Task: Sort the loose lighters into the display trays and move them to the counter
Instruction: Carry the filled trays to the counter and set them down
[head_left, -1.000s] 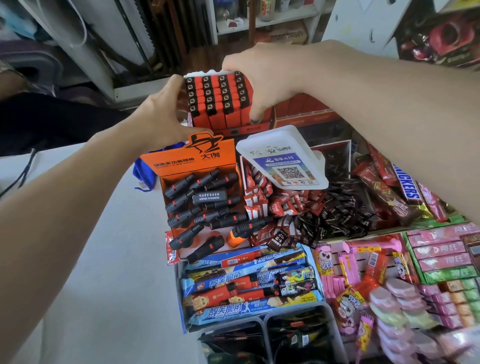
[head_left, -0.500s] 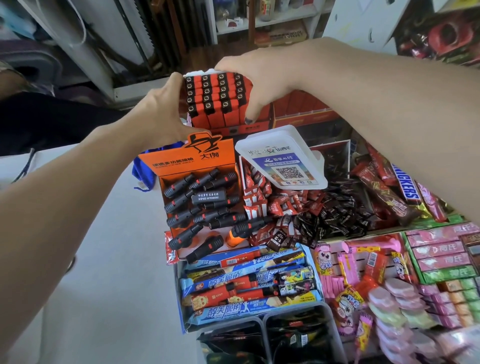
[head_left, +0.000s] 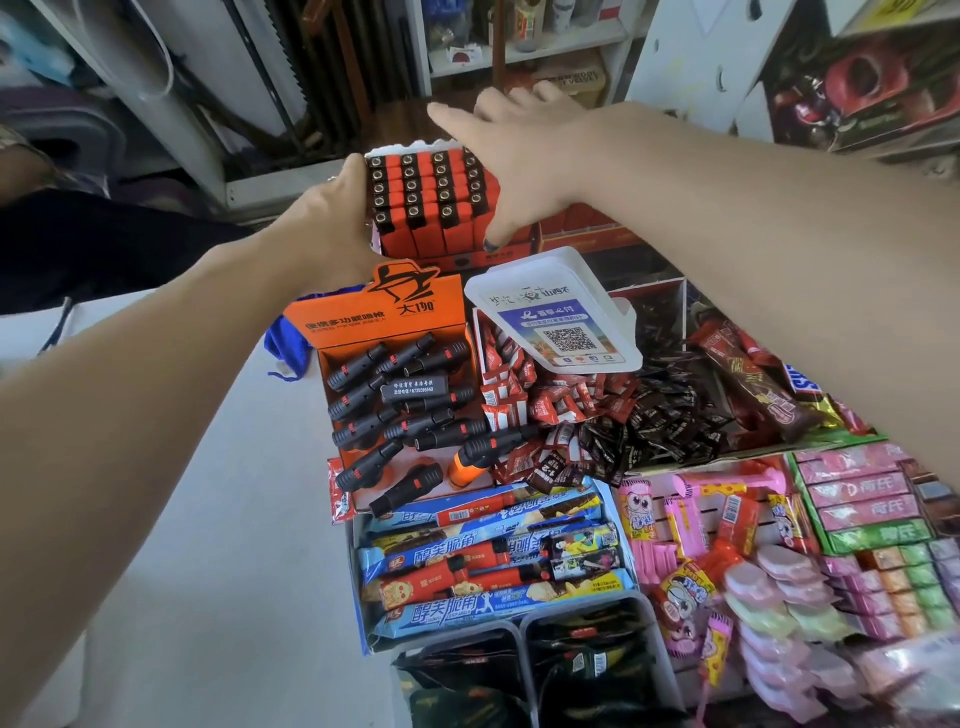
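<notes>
A tray of orange lighters (head_left: 431, 202) with black tops stands upright at the back of the counter display, behind an orange box. My left hand (head_left: 322, 218) grips the tray's left side with fingers curled round its edge. Over the tray's right side is my right hand (head_left: 519, 156), its fingers stretched straight out above the far edge. Only its thumb lies against the tray's right front corner. The tray's base is hidden behind the orange box.
An orange display box (head_left: 384, 322) of black torch lighters stands just in front of the tray. A white QR-code stand (head_left: 550, 312) leans to its right. Candy, chocolate bars and a blue box of wafer bars (head_left: 493, 561) fill the right side. White countertop (head_left: 182, 519) lies on the left.
My right hand has let go of the tray's top right, its fingers now straightened and lifted. The tray has settled slightly lower and more level; my left hand still holds it.
</notes>
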